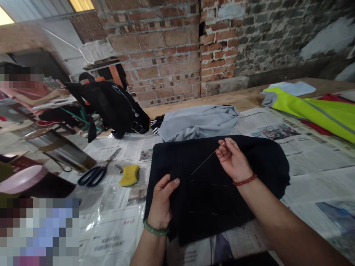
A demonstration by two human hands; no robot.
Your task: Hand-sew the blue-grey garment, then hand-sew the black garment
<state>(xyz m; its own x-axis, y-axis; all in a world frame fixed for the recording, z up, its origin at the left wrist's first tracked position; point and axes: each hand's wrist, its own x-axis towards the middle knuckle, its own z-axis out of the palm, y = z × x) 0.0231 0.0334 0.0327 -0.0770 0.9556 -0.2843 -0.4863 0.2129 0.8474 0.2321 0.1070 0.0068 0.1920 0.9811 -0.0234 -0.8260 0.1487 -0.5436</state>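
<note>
A folded piece of black cloth (210,199) lies in front of me, with short pale stitches across its middle. My left hand (163,199), a green bead bracelet at its wrist, is closed on the cloth's left part, thumb on top and fingers partly hidden in the fabric. Above the cloth my right hand (233,157), wearing a red bracelet, pinches what looks like a sewing needle (222,143). From there a taut pale thread (203,162) runs down leftward to the cloth.
Newspaper under clear plastic (108,221) covers the table. To the left are scissors (97,173), a yellow sponge (129,175), a steel flask (61,149) and a black bag (113,107). Grey cloth (199,120) lies behind; a neon-yellow garment (318,111) is right. Another person (30,92) sits far left.
</note>
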